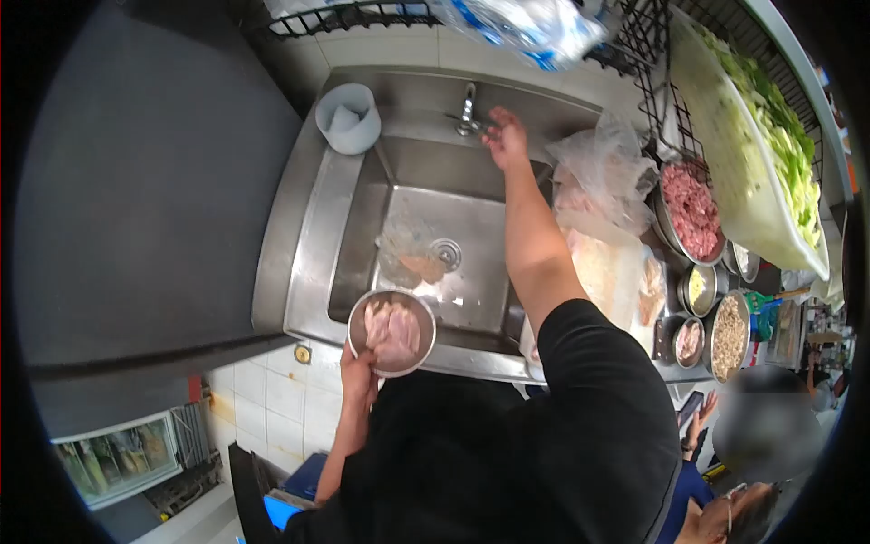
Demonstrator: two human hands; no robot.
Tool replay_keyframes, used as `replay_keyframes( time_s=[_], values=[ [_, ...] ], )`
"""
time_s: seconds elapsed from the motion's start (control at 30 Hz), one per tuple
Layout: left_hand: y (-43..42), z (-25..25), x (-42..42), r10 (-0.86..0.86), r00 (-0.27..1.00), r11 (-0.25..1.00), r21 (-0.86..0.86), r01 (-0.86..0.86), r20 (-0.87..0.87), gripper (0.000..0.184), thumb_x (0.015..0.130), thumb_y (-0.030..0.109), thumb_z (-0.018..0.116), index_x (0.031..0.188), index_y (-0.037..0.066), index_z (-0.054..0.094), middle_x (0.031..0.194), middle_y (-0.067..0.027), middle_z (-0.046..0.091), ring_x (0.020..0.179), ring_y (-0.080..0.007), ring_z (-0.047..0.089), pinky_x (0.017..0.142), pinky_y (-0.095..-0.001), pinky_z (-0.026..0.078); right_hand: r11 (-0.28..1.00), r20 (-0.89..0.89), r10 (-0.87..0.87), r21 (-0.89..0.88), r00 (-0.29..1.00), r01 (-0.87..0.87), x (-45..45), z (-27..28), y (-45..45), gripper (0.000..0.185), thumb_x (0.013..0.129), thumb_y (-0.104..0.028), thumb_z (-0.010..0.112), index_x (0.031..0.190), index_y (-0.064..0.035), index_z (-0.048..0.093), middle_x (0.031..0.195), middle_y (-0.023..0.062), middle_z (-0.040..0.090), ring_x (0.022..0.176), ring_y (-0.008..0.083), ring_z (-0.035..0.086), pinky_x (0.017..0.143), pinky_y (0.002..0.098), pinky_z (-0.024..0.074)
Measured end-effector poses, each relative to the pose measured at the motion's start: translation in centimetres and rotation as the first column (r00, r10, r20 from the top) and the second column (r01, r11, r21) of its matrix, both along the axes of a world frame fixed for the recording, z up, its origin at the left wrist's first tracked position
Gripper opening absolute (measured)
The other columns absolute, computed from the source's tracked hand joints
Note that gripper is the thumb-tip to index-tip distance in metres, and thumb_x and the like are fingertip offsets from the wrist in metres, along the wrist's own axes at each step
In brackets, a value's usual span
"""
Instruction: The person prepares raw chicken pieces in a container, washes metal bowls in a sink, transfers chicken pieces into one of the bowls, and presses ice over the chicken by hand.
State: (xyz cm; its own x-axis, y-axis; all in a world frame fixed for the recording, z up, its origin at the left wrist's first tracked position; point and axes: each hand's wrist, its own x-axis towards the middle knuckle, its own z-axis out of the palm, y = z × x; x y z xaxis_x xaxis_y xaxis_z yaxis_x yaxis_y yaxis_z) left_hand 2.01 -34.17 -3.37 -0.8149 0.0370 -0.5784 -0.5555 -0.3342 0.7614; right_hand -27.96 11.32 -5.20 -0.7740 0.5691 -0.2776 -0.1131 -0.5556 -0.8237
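My left hand point(358, 374) grips the rim of a round metal bowl point(390, 297), its thumb over the edge. Several pieces of raw pale-pink meat point(392, 333) lie in the bowl, which is held over the sink's near edge. My right hand point(507, 138) is stretched to the back of the steel sink point(480, 218), its fingers apart and part-curled beside the tap point(468, 113). Whether they touch the tap's handle is hard to make out. A clear plastic bag point(405, 249) lies in the basin near the drain point(445, 254).
A white tub point(349, 136) stands at the sink's back-left corner. On the right are bagged meat point(603, 177), a bowl of minced meat point(691, 210), smaller bowls and a large container of cut greens point(752, 136). A person's hand point(696, 422) with a phone shows at lower right.
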Motion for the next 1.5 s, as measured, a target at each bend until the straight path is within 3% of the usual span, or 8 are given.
replay_keyframes(
  time_s=[0.23, 0.53, 0.8, 0.87, 1.13, 1.17, 1.23, 1.5],
  values=[
    [-8.3, -0.9, -6.0, -0.043, 0.998, 0.996, 0.078, 0.039, 0.052, 0.071, 0.076, -0.012, 0.045, 0.144, 0.005, 0.046, 0.129, -0.0157, 0.061, 0.104, -0.0268, 0.068, 0.072, -0.0362, 0.064, 0.706, 0.725, 0.302, 0.266, 0.619, -0.656, 3.7, -15.7, -8.5, 0.009, 0.099, -0.013, 0.058, 0.097, -0.0098, 0.066, 0.071, 0.0073, 0.065, 0.054, 0.0173, 0.060, 0.048, 0.0330, 0.0503],
    [-11.4, -2.5, -15.1, -0.352, 0.936, 0.934, 0.052, 0.352, -0.015, 0.065, 0.077, -0.012, 0.047, 0.140, 0.004, 0.049, 0.131, -0.0120, 0.061, 0.112, -0.0238, 0.065, 0.087, -0.0343, 0.058, 0.836, 0.155, -0.271, -0.450, 0.950, 0.313, 2.6, -11.6, -11.4, 0.015, 0.101, -0.006, 0.054, 0.109, 0.0036, 0.062, 0.081, 0.0172, 0.065, 0.072, 0.0300, 0.068, 0.061, 0.0386, 0.0588],
    [-10.3, -1.9, -17.7, -0.484, 0.874, 0.871, 0.111, 0.479, 0.024, 0.069, 0.076, -0.013, 0.047, 0.143, 0.005, 0.047, 0.133, -0.0147, 0.059, 0.115, -0.0300, 0.064, 0.091, -0.0422, 0.059, 0.574, 0.446, -0.481, 0.811, 0.755, -0.113, -2.8, -20.8, -3.5, 0.042, 0.099, -0.043, 0.052, 0.115, -0.0064, 0.065, 0.081, 0.0117, 0.064, 0.081, 0.0350, 0.066, 0.071, 0.0499, 0.0527],
    [-9.9, -1.1, -17.8, -0.506, 0.861, 0.860, 0.107, 0.498, 0.060, 0.070, 0.076, -0.012, 0.048, 0.143, 0.006, 0.047, 0.131, -0.0146, 0.060, 0.113, -0.0317, 0.064, 0.091, -0.0456, 0.059, 0.992, 0.278, 0.006, -0.123, 0.960, 0.030, -4.8, -16.0, -0.1, 0.050, 0.101, -0.052, 0.048, 0.114, -0.0047, 0.061, 0.083, 0.0104, 0.060, 0.082, 0.0326, 0.062, 0.073, 0.0494, 0.0533],
    [-9.6, -0.9, -17.0, -0.564, 0.824, 0.826, 0.029, 0.563, 0.050, 0.073, 0.076, -0.007, 0.051, 0.146, 0.010, 0.042, 0.134, -0.0144, 0.055, 0.114, -0.0326, 0.062, 0.083, -0.0495, 0.060, 0.892, -0.068, -0.180, -0.432, 0.981, 0.133, 5.1, -13.2, -10.4, 0.080, 0.102, -0.063, 0.040, 0.149, 0.0015, 0.038, 0.144, 0.0249, 0.050, 0.125, 0.0374, 0.055, 0.106, 0.0524, 0.0428],
    [-9.5, -0.9, -16.8, -0.571, 0.819, 0.821, 0.011, 0.571, 0.047, 0.073, 0.076, -0.007, 0.052, 0.147, 0.010, 0.041, 0.135, -0.0147, 0.054, 0.115, -0.0337, 0.061, 0.082, -0.0513, 0.059, 0.919, 0.402, 0.186, 0.253, 0.897, -0.304, 9.0, -15.2, -14.2, 0.082, 0.097, -0.063, 0.047, 0.152, -0.0037, 0.036, 0.150, 0.0214, 0.047, 0.133, 0.0389, 0.048, 0.114, 0.0519, 0.0335],
    [-9.4, -1.4, -16.1, -0.621, 0.783, 0.784, 0.017, 0.621, 0.032, 0.074, 0.076, -0.006, 0.053, 0.147, 0.010, 0.040, 0.137, -0.0160, 0.052, 0.119, -0.0362, 0.059, 0.083, -0.0566, 0.059, 0.111, 0.930, -0.200, 0.335, 0.310, -0.936, 14.8, -18.3, -19.8, 0.102, 0.077, -0.069, 0.069, 0.152, -0.0066, 0.041, 0.142, 0.0249, 0.055, 0.131, 0.0380, 0.054, 0.110, 0.0454, 0.0433],
    [-3.5, 3.2, -6.7, -0.855, 0.505, 0.506, 0.022, 0.862, -0.123, 0.073, 0.071, -0.009, 0.051, 0.144, 0.001, 0.046, 0.136, -0.0169, 0.059, 0.115, -0.0314, 0.065, 0.094, -0.0419, 0.058, 0.852, 0.209, 0.273, 0.402, 0.939, -0.336, 37.2, -8.9, -27.7, 0.041, 0.097, -0.020, 0.060, 0.134, -0.0025, 0.058, 0.127, 0.0124, 0.065, 0.119, 0.0216, 0.059, 0.102, 0.0377, 0.0480]
  ],
)
